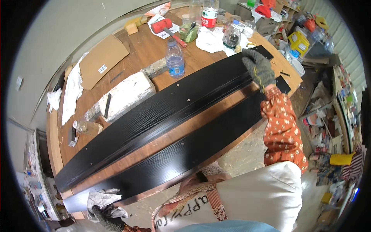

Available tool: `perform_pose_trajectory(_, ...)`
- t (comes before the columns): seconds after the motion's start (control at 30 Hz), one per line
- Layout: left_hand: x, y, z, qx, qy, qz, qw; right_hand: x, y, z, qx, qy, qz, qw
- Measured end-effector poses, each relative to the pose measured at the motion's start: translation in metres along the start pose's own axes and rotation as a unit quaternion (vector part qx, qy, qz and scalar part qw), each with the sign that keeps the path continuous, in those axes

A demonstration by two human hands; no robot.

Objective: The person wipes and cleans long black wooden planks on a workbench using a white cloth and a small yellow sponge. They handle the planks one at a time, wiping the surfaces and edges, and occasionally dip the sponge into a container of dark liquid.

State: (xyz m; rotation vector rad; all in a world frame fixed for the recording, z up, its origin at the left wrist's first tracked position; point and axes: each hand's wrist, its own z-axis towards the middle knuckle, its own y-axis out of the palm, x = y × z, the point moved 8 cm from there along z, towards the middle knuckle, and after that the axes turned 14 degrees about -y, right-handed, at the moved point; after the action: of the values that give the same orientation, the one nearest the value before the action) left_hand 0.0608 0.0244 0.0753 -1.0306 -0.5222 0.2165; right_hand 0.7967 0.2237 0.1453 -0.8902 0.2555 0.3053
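Two long black boards with slightly curved edges lie side by side across the wooden table, the far board and the near board. At the near board's left end, my left hand, in a dark glove, is closed on a crumpled whitish cloth. The cloth rests against the board's surface. My right hand, in a grey knitted glove, lies over the right end of the far board with its fingers stretched out. Its palm side is hidden.
Behind the boards stand a water bottle, a white wrapped block and a flat cardboard piece. A red mallet, more bottles and white rags occupy the far edge. A lying bottle is near the left end. Cluttered shelves line the right.
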Motion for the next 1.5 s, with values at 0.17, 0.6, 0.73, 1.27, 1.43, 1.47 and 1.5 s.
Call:
perform_pose_trajectory(0.17, 0.0, -0.017, -0.052, -0.103, -0.03, -0.073, 0.992, 0.129, 0.051, 0.079, -0.235, 0.07, -0.165, 0.955)
perform_pose_trajectory(0.6, 0.164, -0.071, -0.168, 0.084, -0.274, -0.392, 0.874, 0.318, 0.217, 0.12, -0.48, -0.113, -0.101, 0.864)
perform_pose_trajectory(0.73, 0.101, -0.064, -0.22, 0.2, -0.399, -0.415, 0.792, 0.366, 0.206, 0.131, -0.426, -0.088, -0.027, 0.9)
perform_pose_trajectory(1.27, 0.026, -0.057, -0.246, 0.033, -0.4, -0.463, 0.79, -0.371, 0.098, -0.109, -0.441, -0.177, 0.703, 0.528)
perform_pose_trajectory(1.43, -0.002, -0.11, -0.233, -0.07, -0.361, -0.295, 0.882, -0.491, 0.096, -0.156, -0.493, -0.138, 0.752, 0.416)
perform_pose_trajectory(1.47, -0.029, -0.113, -0.238, -0.063, -0.369, -0.29, 0.881, -0.517, 0.1, -0.165, -0.504, -0.144, 0.748, 0.407)
perform_pose_trajectory(1.5, -0.068, -0.112, -0.25, -0.015, -0.41, -0.32, 0.854, -0.54, 0.109, -0.171, -0.509, -0.146, 0.749, 0.398)
